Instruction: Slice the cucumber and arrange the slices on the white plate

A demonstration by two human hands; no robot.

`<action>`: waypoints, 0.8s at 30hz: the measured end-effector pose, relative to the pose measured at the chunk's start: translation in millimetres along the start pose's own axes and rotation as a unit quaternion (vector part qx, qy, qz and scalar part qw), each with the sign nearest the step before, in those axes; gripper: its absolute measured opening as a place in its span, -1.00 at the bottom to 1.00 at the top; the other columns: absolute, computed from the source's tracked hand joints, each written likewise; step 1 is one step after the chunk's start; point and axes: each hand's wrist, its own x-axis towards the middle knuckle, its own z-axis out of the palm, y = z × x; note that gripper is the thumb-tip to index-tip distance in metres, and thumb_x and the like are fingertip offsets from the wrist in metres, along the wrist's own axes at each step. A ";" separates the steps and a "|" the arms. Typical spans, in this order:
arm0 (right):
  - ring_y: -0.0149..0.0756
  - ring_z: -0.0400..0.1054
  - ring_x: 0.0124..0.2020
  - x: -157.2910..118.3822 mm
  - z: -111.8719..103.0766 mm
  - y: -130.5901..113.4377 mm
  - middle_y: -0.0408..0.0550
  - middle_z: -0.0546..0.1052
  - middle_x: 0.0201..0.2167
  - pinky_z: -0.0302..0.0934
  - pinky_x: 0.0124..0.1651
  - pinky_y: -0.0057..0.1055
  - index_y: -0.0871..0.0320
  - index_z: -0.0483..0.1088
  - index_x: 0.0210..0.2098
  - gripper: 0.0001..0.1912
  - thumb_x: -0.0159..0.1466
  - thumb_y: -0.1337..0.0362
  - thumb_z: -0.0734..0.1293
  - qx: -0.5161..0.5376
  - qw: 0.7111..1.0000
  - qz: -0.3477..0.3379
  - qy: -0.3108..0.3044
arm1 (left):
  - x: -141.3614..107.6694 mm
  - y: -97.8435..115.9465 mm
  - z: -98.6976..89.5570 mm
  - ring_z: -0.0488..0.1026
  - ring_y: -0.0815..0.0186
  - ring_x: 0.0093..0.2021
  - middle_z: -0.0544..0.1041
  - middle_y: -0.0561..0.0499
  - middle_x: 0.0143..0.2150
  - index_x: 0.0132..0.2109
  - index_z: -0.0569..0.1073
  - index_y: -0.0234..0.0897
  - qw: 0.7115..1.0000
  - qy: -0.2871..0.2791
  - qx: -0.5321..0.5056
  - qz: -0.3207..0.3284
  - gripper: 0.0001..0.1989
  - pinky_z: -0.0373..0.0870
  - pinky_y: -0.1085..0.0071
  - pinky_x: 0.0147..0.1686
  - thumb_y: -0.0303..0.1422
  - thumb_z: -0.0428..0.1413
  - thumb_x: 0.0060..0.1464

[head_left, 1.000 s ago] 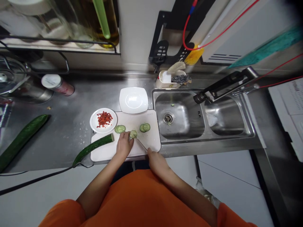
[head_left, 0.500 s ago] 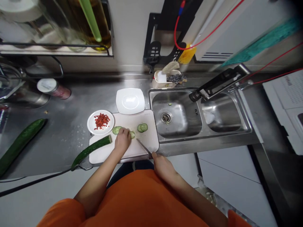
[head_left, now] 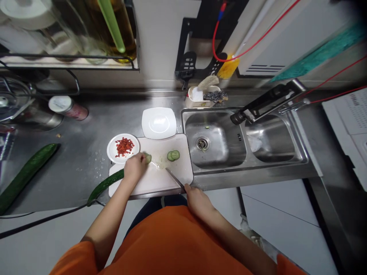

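Observation:
My left hand (head_left: 135, 168) is closed on cucumber slices (head_left: 147, 158) at the left part of the white cutting board (head_left: 155, 183), beside the round plate. My right hand (head_left: 199, 200) grips a knife (head_left: 174, 178) by its handle at the board's front edge, the blade pointing up and left over the board. A few cut slices (head_left: 173, 155) lie at the board's right. The cut cucumber (head_left: 104, 185) rests across the board's left edge, its cut end hidden behind my left hand. Red chopped pieces (head_left: 124, 146) sit on the round white plate (head_left: 109, 156).
A white square plate (head_left: 159, 123) touches the board's back edge. A double sink (head_left: 215, 141) is at the right, with a sponge holder (head_left: 200, 102) behind it. A whole cucumber (head_left: 27, 175) and a lidded jar (head_left: 69, 107) stand or lie on the left counter.
My left hand has moved left over the board, toward the cut cucumber's end, and the slice near the middle has left its spot. My right hand and the knife have barely moved.

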 end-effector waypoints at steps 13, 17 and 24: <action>-0.18 0.44 -0.22 -0.5 2.5 4.0 0.09 0.53 -0.28 0.14 -0.29 -0.41 0.21 0.28 -0.05 -0.63 0.22 0.56 0.07 -0.006 1.000 -0.003 0.004 | 5.6 29.1 15.2 0.42 0.19 -0.11 0.51 -0.10 -0.15 -0.08 0.48 -0.25 0.992 0.050 -0.060 0.103 -0.73 0.33 0.32 -0.07 -0.28 0.02 0.11; -0.19 0.44 -0.21 -1.6 2.6 4.2 0.10 0.54 -0.28 0.13 -0.29 -0.42 0.21 0.28 -0.03 -0.60 0.21 0.58 0.06 -0.004 1.000 0.001 -0.001 | 15.7 70.2 36.9 0.42 0.19 -0.11 0.47 -0.10 -0.14 -0.06 0.47 -0.25 0.989 -0.028 -0.064 0.127 -0.69 0.34 0.33 -0.11 -0.25 0.12 0.04; -0.17 0.45 -0.20 -2.9 2.4 2.2 0.14 0.54 -0.24 0.16 -0.26 -0.41 0.23 0.28 -0.01 -0.58 0.20 0.58 0.05 0.005 1.000 0.007 -0.006 | 25.6 92.4 56.0 0.39 0.21 -0.10 0.38 -0.09 -0.11 -0.13 0.47 -0.24 0.986 -0.075 -0.057 0.138 -0.75 0.33 0.36 -0.14 -0.34 0.15 -0.01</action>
